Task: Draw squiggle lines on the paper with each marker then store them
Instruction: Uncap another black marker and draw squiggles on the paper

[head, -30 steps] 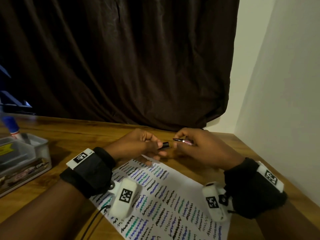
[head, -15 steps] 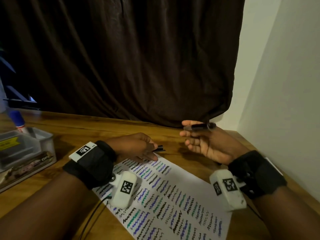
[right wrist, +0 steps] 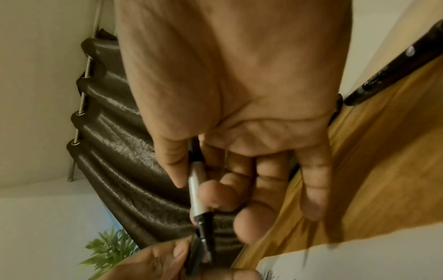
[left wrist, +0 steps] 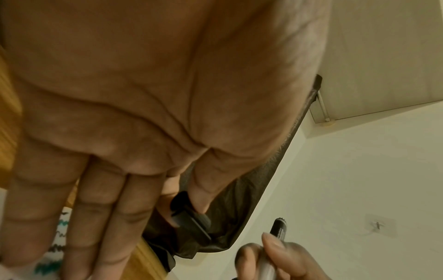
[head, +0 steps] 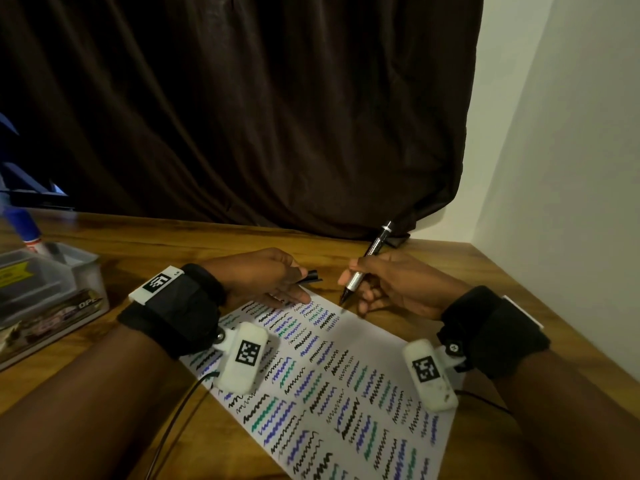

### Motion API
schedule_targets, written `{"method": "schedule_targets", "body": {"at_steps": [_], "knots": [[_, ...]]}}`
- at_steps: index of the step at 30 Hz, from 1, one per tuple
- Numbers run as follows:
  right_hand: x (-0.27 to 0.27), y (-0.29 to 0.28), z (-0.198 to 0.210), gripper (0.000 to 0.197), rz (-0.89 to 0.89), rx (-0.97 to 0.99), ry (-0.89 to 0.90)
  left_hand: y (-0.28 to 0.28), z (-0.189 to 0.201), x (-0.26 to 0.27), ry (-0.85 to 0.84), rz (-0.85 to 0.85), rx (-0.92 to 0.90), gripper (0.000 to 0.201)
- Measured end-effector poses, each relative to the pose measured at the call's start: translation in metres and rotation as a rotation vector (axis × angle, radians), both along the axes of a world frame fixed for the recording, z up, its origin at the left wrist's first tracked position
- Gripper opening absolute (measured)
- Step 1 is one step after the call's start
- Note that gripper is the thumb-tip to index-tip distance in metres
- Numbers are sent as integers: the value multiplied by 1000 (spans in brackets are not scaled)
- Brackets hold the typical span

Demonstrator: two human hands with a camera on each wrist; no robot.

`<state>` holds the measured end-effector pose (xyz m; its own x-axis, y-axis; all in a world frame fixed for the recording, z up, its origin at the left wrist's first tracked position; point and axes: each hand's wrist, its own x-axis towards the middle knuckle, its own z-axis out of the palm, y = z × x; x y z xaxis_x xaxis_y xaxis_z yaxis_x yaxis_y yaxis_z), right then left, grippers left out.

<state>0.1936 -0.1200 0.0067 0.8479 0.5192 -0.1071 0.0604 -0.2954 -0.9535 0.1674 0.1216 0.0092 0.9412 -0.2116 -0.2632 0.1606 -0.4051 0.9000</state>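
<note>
White paper [head: 349,344] covered in black, blue and green squiggles lies on the wooden table [head: 145,247]. My right hand [head: 349,284] grips an uncapped black and silver marker [head: 365,265] in a writing hold. Its tip hovers just over the paper's far corner. The right wrist view shows the marker [right wrist: 197,189] between thumb and fingers. My left hand [head: 301,277] pinches the black cap [head: 311,276] between thumb and forefinger, while its other fingers lie straight on the paper's far left corner. The cap [left wrist: 189,217] shows under the thumb in the left wrist view.
A clear plastic box [head: 69,282] holding a blue marker [head: 22,225] stands at the left. Another black marker [right wrist: 395,70] lies on the table to the right of my right hand. A dark curtain [head: 242,116] hangs behind the table, and a white wall [head: 571,168] closes the right side.
My right hand turned the marker from level and raised to tip-down at the paper's far corner. My left hand, still pinching the cap, settled its fingers on the paper.
</note>
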Motion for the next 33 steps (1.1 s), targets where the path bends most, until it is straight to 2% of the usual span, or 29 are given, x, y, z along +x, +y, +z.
{"method": "schedule_targets", "body": {"at_steps": [6,11,17,33], "knots": [[2,-2,-4,15,75,-63,-121,-2,1,-2,2,4,7,19],[2,-3,-5,15,191,-204,-245,-2,-1,-1,3,13,9,19],[1,-4,-4,15,213,-257,-304,-3,-1,0,14,14,-3,19],[6,-5,-6,15,229,-282,-320,-4,0,0,7,25,11,19]]}}
